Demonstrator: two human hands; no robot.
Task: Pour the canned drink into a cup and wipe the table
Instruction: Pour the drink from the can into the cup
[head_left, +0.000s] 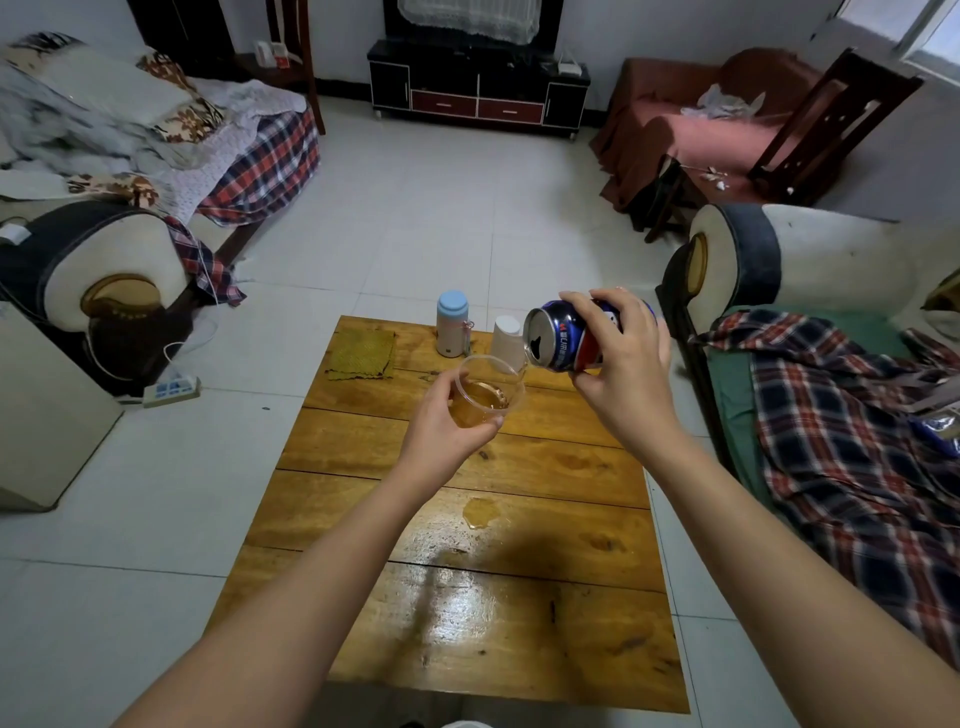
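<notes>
The right hand (618, 358) grips the can (563, 335), tipped nearly level, its mouth just above the cup (485, 389) (part-filled) gripped by the left hand (441, 431).

The can (571, 332) is blue with some red. It is held up above the table's (571, 467) far right part, tipped on its side, with its open top facing the cup (488, 392).

The cup is clear plastic, held up above the table's far middle, with golden drink in the bottom.

A small golden puddle (482, 512) lies near the table's middle.

A green-yellow cloth (362, 354) lies flat at the far left corner.
</notes>
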